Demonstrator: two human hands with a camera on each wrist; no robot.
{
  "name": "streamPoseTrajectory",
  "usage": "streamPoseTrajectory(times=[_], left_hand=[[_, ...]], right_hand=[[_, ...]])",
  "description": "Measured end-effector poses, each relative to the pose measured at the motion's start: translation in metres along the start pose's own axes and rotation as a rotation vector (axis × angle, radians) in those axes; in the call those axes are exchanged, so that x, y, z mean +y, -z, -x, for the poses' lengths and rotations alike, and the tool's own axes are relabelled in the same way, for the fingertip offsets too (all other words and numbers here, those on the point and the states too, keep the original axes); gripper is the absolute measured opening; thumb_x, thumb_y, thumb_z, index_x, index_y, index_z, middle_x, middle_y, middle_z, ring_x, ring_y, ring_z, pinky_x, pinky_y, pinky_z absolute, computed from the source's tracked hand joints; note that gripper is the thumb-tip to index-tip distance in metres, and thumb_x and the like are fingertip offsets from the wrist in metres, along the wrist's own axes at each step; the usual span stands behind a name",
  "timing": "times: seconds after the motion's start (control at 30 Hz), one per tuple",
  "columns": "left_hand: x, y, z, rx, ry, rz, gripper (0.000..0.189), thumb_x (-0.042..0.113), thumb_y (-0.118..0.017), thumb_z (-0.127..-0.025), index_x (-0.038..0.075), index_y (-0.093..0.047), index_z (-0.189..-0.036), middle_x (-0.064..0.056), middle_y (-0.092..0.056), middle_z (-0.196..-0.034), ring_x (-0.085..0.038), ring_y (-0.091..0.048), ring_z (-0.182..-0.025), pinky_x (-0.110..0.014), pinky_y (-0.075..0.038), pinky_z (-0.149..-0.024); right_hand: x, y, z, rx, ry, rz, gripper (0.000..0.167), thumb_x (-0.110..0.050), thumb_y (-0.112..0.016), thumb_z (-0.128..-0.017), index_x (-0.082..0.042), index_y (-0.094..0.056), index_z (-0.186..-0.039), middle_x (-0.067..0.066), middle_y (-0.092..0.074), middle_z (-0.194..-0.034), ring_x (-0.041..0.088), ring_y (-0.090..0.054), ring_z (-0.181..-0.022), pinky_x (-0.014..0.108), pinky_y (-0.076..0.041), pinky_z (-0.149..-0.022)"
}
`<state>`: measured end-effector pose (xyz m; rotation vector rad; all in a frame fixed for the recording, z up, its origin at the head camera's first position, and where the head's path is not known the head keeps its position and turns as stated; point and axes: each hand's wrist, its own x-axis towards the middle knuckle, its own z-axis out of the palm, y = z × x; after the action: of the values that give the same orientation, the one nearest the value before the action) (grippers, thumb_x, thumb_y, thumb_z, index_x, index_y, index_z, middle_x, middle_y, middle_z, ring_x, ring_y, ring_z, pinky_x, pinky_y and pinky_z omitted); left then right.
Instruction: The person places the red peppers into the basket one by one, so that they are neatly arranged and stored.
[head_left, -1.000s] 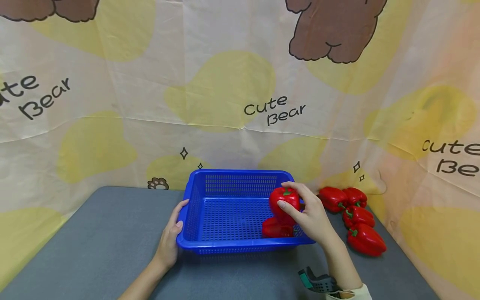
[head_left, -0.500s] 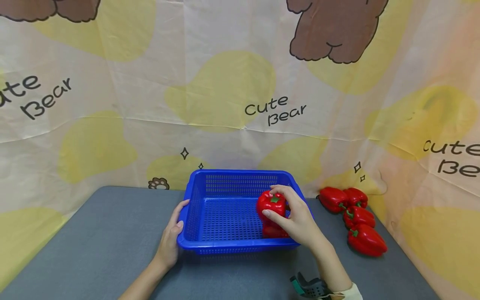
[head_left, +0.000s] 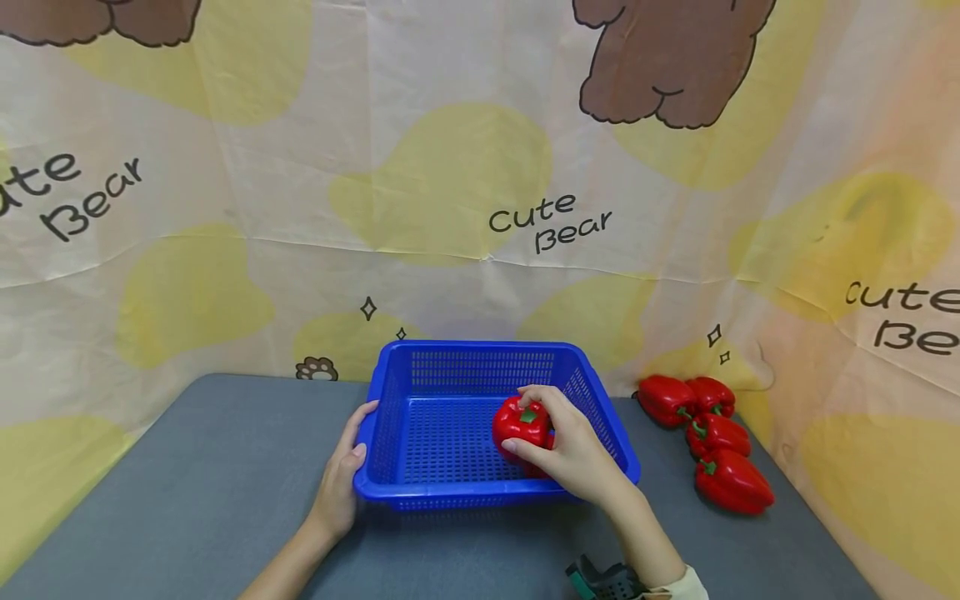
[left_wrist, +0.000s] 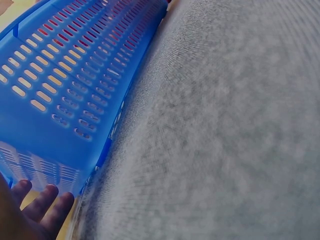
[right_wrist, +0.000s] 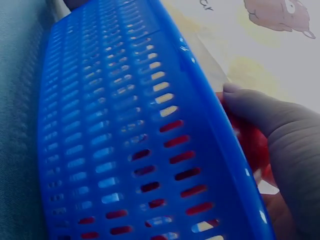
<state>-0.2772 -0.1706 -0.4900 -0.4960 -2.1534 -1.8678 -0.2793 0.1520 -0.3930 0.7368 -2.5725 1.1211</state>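
Observation:
My right hand (head_left: 573, 454) holds a red bell pepper (head_left: 517, 427) between thumb and fingers, inside the blue plastic basket (head_left: 472, 491). Part of another red pepper shows beneath it, mostly hidden by the hand and the held one. In the right wrist view, the thumb (right_wrist: 265, 112) lies against the red pepper (right_wrist: 250, 145) just beyond the basket's rim. My left hand (head_left: 339, 487) rests at the basket's left side. From the left wrist view, its fingertips (left_wrist: 62, 202) touch the short outer wall of the basket (left_wrist: 50, 130), extended and slightly spread.
Several red bell peppers (head_left: 731, 481) lie grouped on the grey table (head_left: 247, 483) to the right of the basket. Behind the table hangs a printed cloth (head_left: 435, 192) with bears and lettering. A dark strap-like device (head_left: 603, 579) sits by my right wrist.
The right hand has moved left and lower with its red pepper, going from above the basket's right side down into it. The left hand and basket stay in place.

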Motion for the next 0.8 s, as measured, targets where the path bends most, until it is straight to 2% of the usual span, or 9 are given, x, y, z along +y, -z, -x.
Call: streamPoseTrajectory(times=[0.27,0.47,0.63,0.8], left_hand=[[0.0005,0.0002,0.0009,0.003,-0.011,0.017,0.055,0.025,-0.026,-0.103,0.018,-0.031,-0.157,-0.023,-0.040,-0.154,-0.018,-0.057,-0.120,-0.027,-0.053,-0.089],[0.0005,-0.0006,0.0003,0.009,0.001,0.020,0.055,0.022,-0.026,-0.102,0.017,-0.031,-0.157,-0.022,-0.039,-0.155,-0.014,-0.057,-0.119,-0.026,-0.053,-0.089],[0.0002,0.0000,0.0008,0.000,0.000,0.029,0.055,0.023,-0.026,-0.102,0.017,-0.031,-0.157,-0.023,-0.039,-0.154,-0.016,-0.057,-0.120,-0.027,-0.053,-0.089],[0.0008,-0.0012,0.0008,-0.003,-0.002,0.069,0.055,0.020,-0.026,-0.102,0.015,-0.031,-0.157,-0.023,-0.042,-0.150,-0.017,-0.059,-0.117,-0.028,-0.054,-0.088]], right_hand=[[0.0003,-0.0058,0.0001,-0.075,-0.045,-0.006,0.045,-0.029,-0.082,-0.084,-0.025,-0.050,-0.115,-0.001,-0.056,-0.143,0.024,-0.057,-0.126,0.033,-0.060,-0.087],[0.0007,-0.0045,-0.0005,-0.127,-0.092,-0.021,0.046,-0.032,-0.081,-0.085,-0.025,-0.049,-0.117,-0.001,-0.055,-0.142,0.023,-0.057,-0.124,0.031,-0.060,-0.084],[0.0023,-0.0065,-0.0008,-0.157,-0.129,-0.021,0.046,-0.033,-0.081,-0.085,-0.025,-0.048,-0.115,0.000,-0.056,-0.143,0.023,-0.057,-0.124,0.031,-0.060,-0.082],[0.0037,-0.0073,-0.0011,-0.192,-0.160,-0.007,0.045,-0.041,-0.079,-0.086,-0.024,-0.047,-0.114,0.003,-0.061,-0.134,0.021,-0.061,-0.110,0.030,-0.060,-0.077]])
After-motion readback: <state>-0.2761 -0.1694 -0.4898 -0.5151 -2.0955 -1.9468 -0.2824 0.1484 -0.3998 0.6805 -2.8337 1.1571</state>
